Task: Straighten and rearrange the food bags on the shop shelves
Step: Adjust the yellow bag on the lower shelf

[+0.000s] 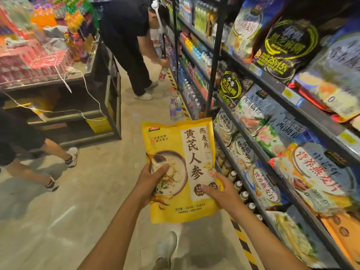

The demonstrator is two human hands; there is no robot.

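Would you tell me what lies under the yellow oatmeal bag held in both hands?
Below the yellow oatmeal bag are bare grey floor and a white shoe. The floor straight behind the bag is covered.

head cam | looks forward and down the aisle | shelves (272, 117) close on the right | single view

Aisle floor (101, 201) open ahead; shelves (272, 156) packed tight with bags (315, 180) on the right; bottles (175, 110) standing on the floor beside them.
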